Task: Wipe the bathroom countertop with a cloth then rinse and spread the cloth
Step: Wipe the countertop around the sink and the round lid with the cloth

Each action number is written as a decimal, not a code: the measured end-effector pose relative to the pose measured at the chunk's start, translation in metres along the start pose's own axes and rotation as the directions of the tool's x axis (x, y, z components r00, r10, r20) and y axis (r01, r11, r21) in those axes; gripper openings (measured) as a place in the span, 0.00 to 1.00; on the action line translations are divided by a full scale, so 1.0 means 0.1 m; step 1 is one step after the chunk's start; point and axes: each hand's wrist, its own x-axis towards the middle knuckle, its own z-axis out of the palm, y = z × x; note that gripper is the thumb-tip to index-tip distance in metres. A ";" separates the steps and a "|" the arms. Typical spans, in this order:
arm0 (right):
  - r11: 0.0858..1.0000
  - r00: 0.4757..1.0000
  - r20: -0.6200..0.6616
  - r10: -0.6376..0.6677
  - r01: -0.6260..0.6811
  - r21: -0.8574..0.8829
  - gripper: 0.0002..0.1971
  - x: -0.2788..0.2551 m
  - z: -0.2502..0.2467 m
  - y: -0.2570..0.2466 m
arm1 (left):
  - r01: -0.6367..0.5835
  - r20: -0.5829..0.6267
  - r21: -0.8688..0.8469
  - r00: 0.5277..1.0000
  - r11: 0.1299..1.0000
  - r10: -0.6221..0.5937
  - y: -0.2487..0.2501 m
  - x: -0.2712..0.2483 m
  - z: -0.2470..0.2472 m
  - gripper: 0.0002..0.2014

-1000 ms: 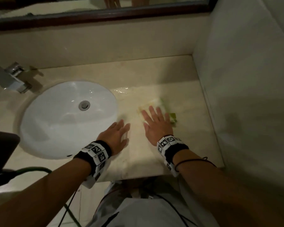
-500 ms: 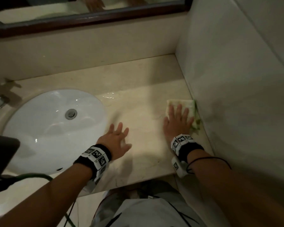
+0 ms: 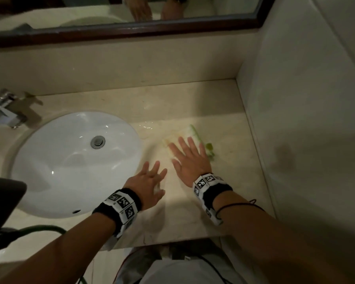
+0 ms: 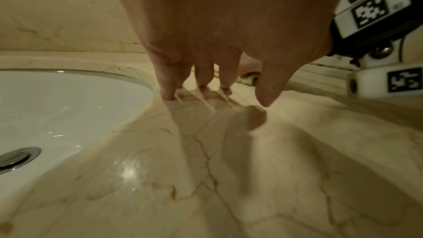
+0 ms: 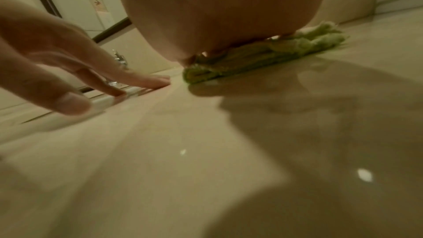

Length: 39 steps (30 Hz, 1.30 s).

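Observation:
A folded pale cloth (image 3: 190, 133) with green edging lies flat on the beige marble countertop (image 3: 230, 160), right of the sink. My right hand (image 3: 188, 158) presses down on it with straight, spread fingers; the right wrist view shows the cloth (image 5: 263, 57) squashed under the palm. Beside the basin's right rim, my left hand (image 3: 150, 181) rests on the bare counter with straight fingers, holding nothing. In the left wrist view its fingertips (image 4: 167, 93) touch the marble close to the sink edge.
A white oval sink (image 3: 70, 158) with a metal drain (image 3: 98, 142) sits at left, with a chrome tap (image 3: 4, 108) behind it. A tiled side wall (image 3: 295, 119) bounds the counter at right, a framed mirror (image 3: 131, 27) at the back. A dark cable (image 3: 33, 229) hangs at front left.
My right hand has slid the cloth leftward from the side wall back toward the sink. The left hand has stayed planted beside the basin.

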 end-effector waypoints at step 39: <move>0.960 0.955 0.100 0.279 -0.275 -0.051 0.31 0.52 -0.41 0.71 | -0.021 0.009 0.015 1.000 1.000 0.021 -0.01 -0.01 -0.04 0.34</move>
